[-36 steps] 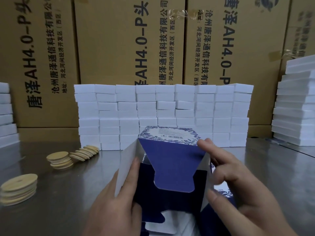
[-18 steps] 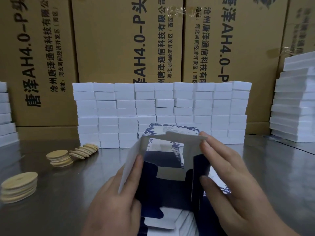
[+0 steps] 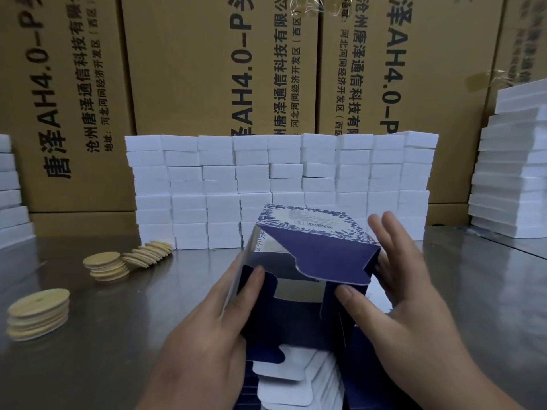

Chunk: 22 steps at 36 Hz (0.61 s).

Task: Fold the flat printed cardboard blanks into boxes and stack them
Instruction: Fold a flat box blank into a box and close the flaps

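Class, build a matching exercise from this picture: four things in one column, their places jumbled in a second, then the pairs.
1 blue box
2 wooden discs
3 white blocks
4 brown cartons

A at the very back
B between left hand and right hand
C on the table, left side
D walled up before the cartons

Pairs: 1-B, 2-C, 3-D, 4-A
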Available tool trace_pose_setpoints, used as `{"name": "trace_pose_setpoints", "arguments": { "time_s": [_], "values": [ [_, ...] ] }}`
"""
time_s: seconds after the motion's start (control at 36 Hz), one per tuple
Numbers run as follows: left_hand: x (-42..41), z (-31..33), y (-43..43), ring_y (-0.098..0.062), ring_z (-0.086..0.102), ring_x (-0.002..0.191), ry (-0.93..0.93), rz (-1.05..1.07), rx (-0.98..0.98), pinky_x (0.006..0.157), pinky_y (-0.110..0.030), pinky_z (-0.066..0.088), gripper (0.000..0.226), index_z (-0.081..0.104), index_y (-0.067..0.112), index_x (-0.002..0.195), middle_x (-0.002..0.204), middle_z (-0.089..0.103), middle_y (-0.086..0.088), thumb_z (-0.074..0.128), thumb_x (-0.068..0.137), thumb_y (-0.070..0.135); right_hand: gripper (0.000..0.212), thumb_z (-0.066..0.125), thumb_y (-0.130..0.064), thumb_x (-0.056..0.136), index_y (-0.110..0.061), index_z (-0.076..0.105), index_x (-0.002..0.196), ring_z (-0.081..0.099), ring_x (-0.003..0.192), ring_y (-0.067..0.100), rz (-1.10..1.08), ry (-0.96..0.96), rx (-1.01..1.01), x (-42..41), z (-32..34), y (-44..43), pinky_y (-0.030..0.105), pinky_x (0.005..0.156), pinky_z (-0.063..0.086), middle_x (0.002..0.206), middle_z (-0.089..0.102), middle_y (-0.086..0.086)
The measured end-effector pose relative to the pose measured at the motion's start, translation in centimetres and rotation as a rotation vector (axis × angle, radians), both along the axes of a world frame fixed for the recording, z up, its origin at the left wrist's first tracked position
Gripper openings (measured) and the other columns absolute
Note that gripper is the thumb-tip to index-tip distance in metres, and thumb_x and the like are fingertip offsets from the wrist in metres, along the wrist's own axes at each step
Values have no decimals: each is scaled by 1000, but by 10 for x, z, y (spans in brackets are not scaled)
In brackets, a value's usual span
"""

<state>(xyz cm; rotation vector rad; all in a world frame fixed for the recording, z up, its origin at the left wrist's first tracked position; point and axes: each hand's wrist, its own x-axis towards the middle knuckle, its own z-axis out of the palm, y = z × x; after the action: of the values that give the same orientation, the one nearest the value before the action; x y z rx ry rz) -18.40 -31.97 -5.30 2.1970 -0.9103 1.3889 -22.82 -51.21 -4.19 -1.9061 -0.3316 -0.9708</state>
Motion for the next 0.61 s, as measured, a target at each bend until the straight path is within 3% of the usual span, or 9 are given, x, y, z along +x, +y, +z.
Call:
{"name": "trace_pose_setpoints", "arguments": {
  "time_s": [0.08,0.17,0.22,0.28,0.33,0.42,0.47,0.56,0.61],
  "values": [
    [1,2,3,-18,44,77,60,-1,73,47,-12,37,76,46,19,124,98,69,-17,54,52,-5,71,60,-63,53,-83,23,110,38,121,-21,21,5,10,0,0,2,19,96,35,129,34,-51],
    [-1,2,4,-18,46,91,160,-105,84,62,-8,34,59,49,21,128,131,53,-9,40,70,11,70,62,-62,53,-75,33,115,45,120,-13,34,-3,24,0,-1,2,26,100,39,130,44,-41],
    [-1,-3,5,-9,47,107,198,-182,63,71,-1,31,57,57,25,127,147,33,2,40,73,23,65,62,-61,55,-72,38,114,48,120,-9,28,-31,27,0,-1,3,27,100,40,128,48,-36],
    [-1,-6,5,8,33,127,198,-265,44,80,3,31,51,56,26,122,154,18,5,44,72,31,56,68,-58,61,-72,42,109,49,119,-7,25,-68,33,0,0,4,23,96,43,126,50,-36],
    [0,-8,6,16,22,131,168,-352,38,91,1,30,45,66,24,111,154,14,4,48,70,31,52,77,-50,70,-72,45,104,52,115,-6,5,-92,39,0,0,4,16,88,47,122,52,-35],
    [0,-9,8,12,34,128,168,-476,2,90,-1,35,29,76,23,86,154,19,8,53,70,31,48,68,-49,60,-70,48,99,57,100,-8,-13,-95,56,-2,4,6,5,74,44,114,56,-34],
    [0,-9,9,7,42,125,170,-515,-26,90,-4,37,22,74,28,80,153,24,9,54,74,35,51,70,-39,60,-68,50,96,55,99,-12,-38,-105,73,-4,6,5,-1,72,39,110,55,-38],
    [-2,-10,11,0,41,129,144,-521,14,95,-9,36,36,66,31,90,153,24,5,37,92,53,49,65,-30,62,-65,52,93,56,95,-13,-63,-102,113,-5,6,5,-2,70,38,105,57,-37],
    [-3,-8,9,-12,39,134,143,-507,50,100,-14,35,43,63,34,97,153,25,8,29,93,60,46,71,-31,61,-63,54,90,59,88,-9,-72,-90,156,-5,6,5,0,65,40,102,60,-34]
  ]
}}
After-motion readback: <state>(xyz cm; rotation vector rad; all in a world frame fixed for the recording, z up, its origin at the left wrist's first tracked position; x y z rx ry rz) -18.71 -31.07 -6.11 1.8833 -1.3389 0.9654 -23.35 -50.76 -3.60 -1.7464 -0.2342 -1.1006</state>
